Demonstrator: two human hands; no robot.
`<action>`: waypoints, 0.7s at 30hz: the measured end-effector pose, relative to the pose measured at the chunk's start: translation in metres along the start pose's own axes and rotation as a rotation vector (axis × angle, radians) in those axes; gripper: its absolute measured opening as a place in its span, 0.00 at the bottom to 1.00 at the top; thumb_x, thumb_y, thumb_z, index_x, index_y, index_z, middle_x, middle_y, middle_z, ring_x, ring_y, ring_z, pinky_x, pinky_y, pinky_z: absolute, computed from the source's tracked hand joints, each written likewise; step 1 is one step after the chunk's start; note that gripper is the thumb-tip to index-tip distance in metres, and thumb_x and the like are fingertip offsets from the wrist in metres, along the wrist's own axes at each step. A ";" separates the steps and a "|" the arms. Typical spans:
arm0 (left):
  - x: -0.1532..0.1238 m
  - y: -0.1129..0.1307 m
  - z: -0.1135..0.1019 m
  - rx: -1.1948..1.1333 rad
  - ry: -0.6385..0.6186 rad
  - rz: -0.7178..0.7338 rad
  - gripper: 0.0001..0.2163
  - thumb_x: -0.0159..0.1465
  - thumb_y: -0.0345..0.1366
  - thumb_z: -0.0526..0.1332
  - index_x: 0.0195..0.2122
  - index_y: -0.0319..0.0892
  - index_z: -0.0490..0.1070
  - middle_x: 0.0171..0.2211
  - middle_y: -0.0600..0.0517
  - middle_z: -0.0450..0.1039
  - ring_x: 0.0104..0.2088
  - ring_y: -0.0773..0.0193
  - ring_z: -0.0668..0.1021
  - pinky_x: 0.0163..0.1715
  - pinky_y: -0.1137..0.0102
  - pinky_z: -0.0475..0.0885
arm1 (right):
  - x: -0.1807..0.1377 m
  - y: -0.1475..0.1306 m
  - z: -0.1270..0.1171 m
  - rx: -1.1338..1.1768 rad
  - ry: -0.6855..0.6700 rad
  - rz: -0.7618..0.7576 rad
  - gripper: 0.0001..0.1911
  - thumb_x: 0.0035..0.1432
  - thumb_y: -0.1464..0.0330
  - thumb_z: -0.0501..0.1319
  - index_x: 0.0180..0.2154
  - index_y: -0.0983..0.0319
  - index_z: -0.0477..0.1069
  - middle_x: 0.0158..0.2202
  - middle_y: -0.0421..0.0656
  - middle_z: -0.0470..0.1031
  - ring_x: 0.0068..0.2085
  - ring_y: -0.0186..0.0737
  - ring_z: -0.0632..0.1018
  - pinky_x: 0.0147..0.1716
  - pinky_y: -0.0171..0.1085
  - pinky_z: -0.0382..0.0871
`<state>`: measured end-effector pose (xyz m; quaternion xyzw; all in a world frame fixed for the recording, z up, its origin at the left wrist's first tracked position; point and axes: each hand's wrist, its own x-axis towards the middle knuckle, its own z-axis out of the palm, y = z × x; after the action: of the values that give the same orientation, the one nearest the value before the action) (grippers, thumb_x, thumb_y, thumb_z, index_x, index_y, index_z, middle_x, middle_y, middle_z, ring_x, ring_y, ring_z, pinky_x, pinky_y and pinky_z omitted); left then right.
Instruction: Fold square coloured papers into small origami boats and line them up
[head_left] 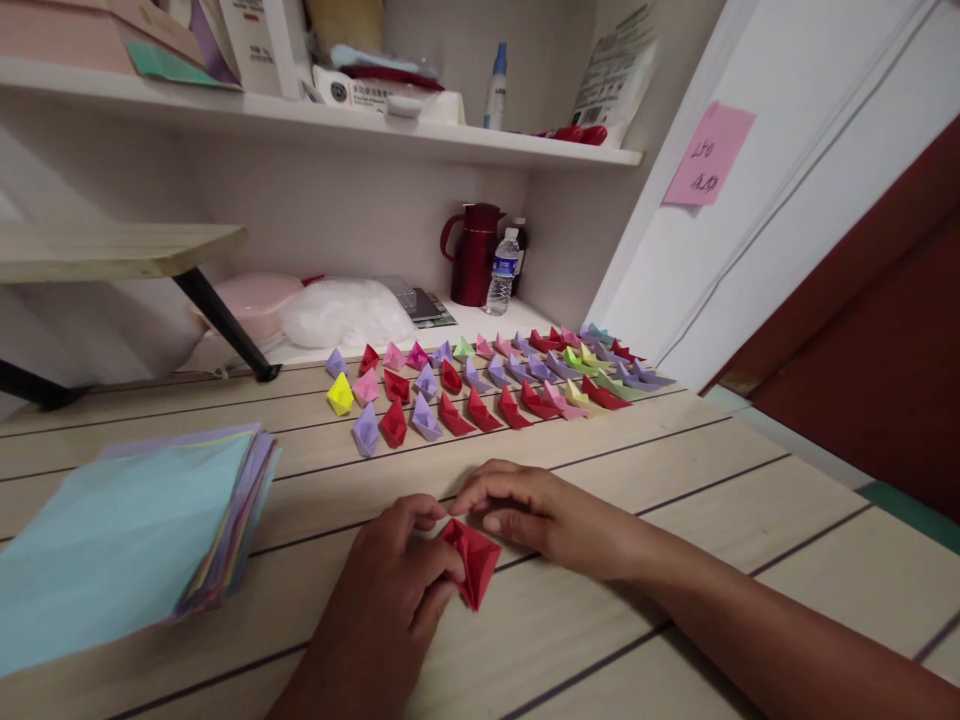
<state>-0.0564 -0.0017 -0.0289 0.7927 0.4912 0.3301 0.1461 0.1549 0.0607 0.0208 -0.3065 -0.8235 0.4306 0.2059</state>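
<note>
A small piece of folded red origami paper (480,562) stands at the front middle of the table. My left hand (401,575) is closed on its left side, with thumb and fingers pinching the edge. My right hand (529,505) curves over the far side of the paper. Its thumb and forefinger are apart with nothing between them, and the fingertips hover near the top corner; whether they touch it I cannot tell. Beyond both hands stand several rows of folded paper boats (484,410) in red, purple, pink, yellow and green.
A stack of coloured paper sheets (127,540), light blue on top, lies at the left of the slatted wooden table (720,500). A small raised shelf (112,250) with black legs stands behind it. At the back are a dark red jug (474,255) and a water bottle (502,275).
</note>
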 end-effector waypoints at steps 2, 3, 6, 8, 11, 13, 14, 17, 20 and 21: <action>0.000 -0.002 0.001 -0.004 0.006 -0.002 0.12 0.58 0.22 0.56 0.30 0.48 0.72 0.49 0.51 0.62 0.48 0.55 0.71 0.46 0.55 0.68 | -0.002 -0.001 -0.004 0.020 -0.046 -0.012 0.17 0.61 0.73 0.62 0.51 0.56 0.72 0.50 0.44 0.70 0.50 0.40 0.73 0.50 0.39 0.66; 0.000 -0.002 0.002 -0.005 0.010 0.006 0.12 0.58 0.22 0.56 0.30 0.48 0.72 0.50 0.51 0.62 0.49 0.55 0.71 0.46 0.55 0.68 | -0.002 -0.001 -0.004 0.020 -0.055 -0.017 0.20 0.59 0.71 0.64 0.53 0.55 0.71 0.52 0.44 0.68 0.52 0.41 0.71 0.52 0.39 0.65; -0.001 -0.002 0.002 -0.020 0.030 0.030 0.12 0.59 0.22 0.55 0.31 0.48 0.71 0.52 0.52 0.60 0.50 0.55 0.70 0.47 0.55 0.68 | -0.001 -0.001 -0.001 -0.019 -0.029 -0.032 0.25 0.55 0.69 0.69 0.54 0.55 0.70 0.53 0.45 0.68 0.54 0.43 0.70 0.53 0.39 0.64; -0.001 -0.002 0.003 -0.044 0.041 0.037 0.13 0.60 0.22 0.55 0.33 0.50 0.72 0.54 0.53 0.58 0.52 0.56 0.69 0.48 0.56 0.68 | 0.000 0.000 0.003 -0.074 -0.005 -0.045 0.25 0.55 0.69 0.69 0.55 0.55 0.70 0.50 0.45 0.70 0.51 0.43 0.71 0.52 0.40 0.63; 0.001 -0.003 0.002 -0.044 0.064 0.021 0.17 0.58 0.21 0.56 0.40 0.52 0.70 0.56 0.53 0.58 0.53 0.56 0.69 0.51 0.56 0.68 | 0.003 0.000 0.008 -0.164 0.022 -0.063 0.25 0.54 0.72 0.69 0.54 0.55 0.71 0.43 0.43 0.72 0.46 0.41 0.73 0.49 0.40 0.64; 0.003 -0.005 0.000 -0.016 0.092 -0.025 0.22 0.55 0.20 0.58 0.46 0.53 0.67 0.56 0.51 0.59 0.54 0.55 0.69 0.53 0.54 0.67 | 0.004 0.001 0.011 -0.194 0.041 -0.065 0.20 0.54 0.75 0.67 0.48 0.56 0.73 0.39 0.41 0.73 0.43 0.40 0.74 0.48 0.39 0.64; 0.004 -0.005 -0.001 -0.006 0.112 -0.055 0.23 0.54 0.21 0.59 0.48 0.52 0.65 0.56 0.49 0.60 0.55 0.55 0.69 0.53 0.54 0.67 | 0.004 0.001 0.012 -0.200 0.055 -0.065 0.17 0.54 0.77 0.66 0.45 0.57 0.74 0.38 0.40 0.73 0.42 0.39 0.74 0.48 0.39 0.64; 0.007 -0.006 -0.006 0.000 0.142 -0.146 0.23 0.53 0.24 0.61 0.49 0.48 0.64 0.52 0.47 0.65 0.53 0.54 0.71 0.53 0.54 0.67 | 0.003 0.003 0.016 -0.195 0.092 -0.066 0.09 0.54 0.76 0.67 0.37 0.58 0.74 0.39 0.40 0.74 0.43 0.40 0.74 0.51 0.41 0.62; 0.011 -0.003 -0.013 0.023 0.067 -0.211 0.13 0.56 0.28 0.61 0.43 0.45 0.70 0.44 0.48 0.72 0.47 0.53 0.74 0.49 0.52 0.69 | 0.002 0.006 0.019 -0.182 0.106 -0.049 0.07 0.53 0.73 0.69 0.32 0.59 0.73 0.40 0.40 0.74 0.46 0.41 0.74 0.53 0.43 0.60; 0.012 -0.001 -0.016 0.025 0.025 -0.215 0.08 0.59 0.31 0.59 0.40 0.45 0.72 0.41 0.48 0.73 0.45 0.53 0.75 0.47 0.52 0.69 | 0.002 0.006 0.019 -0.177 0.112 -0.044 0.07 0.52 0.72 0.70 0.32 0.59 0.73 0.41 0.41 0.74 0.46 0.42 0.74 0.53 0.43 0.60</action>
<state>-0.0639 0.0079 -0.0132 0.7332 0.5790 0.3162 0.1648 0.1439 0.0537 0.0050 -0.3288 -0.8521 0.3337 0.2335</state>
